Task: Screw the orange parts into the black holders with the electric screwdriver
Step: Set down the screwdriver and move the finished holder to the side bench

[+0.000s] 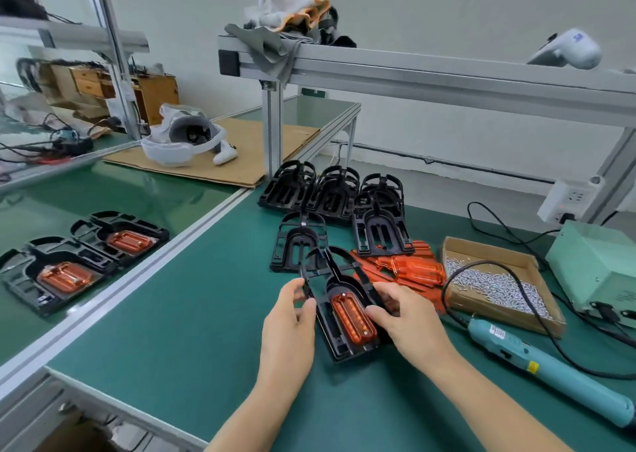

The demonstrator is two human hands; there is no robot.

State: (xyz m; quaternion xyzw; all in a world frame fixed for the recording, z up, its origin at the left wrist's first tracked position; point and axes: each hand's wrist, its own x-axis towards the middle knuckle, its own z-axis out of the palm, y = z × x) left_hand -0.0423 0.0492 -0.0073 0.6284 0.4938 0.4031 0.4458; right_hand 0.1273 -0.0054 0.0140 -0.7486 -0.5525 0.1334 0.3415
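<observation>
Orange part seated in black holder on the green mat, pinched at both edges by left hand and right hand — unscrewed, likely to shift if released before reaching for electric screwdriver.

So both hands sit at the front middle of the tabletop, the left hand and right hand on either side of one holder with a part seated in it. Behind that sits a cluster of empty holders. Loose parts lie just right of the hands, then the box of screws, with the electric screwdriver in front of it. Two finished holders lie far left.
</observation>
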